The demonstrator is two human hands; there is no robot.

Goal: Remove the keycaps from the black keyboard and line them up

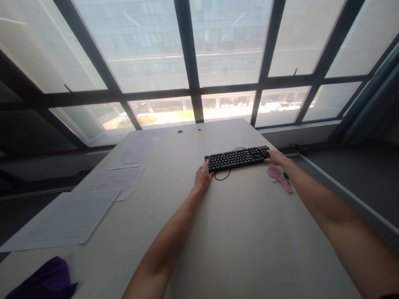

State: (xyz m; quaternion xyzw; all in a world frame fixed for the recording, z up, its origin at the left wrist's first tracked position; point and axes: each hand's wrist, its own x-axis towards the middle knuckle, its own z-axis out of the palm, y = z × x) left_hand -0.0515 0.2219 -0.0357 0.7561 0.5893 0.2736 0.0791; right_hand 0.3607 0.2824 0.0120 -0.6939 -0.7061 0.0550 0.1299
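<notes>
A black keyboard (237,158) lies slightly slanted across the white table (243,232). My left hand (203,177) grips its left end, with the thumb at the near edge and fingers on the side. At the opposite end, my right hand (276,157) is closed around the right edge. A thin black cable (222,178) loops out from under the keyboard's near side, and a bit of cable shows behind it too. Just below my right hand rests a pink hairbrush (277,174), with a small dark object (286,177) beside it, too small to name.
Printed paper sheets (67,218) lie along the table's left side. A purple cloth (46,280) sits at the near left corner. Two small round spots, one a dark disc (180,131), are near the far edge. Large windows (230,50) stand beyond; a curtain (368,95) hangs right.
</notes>
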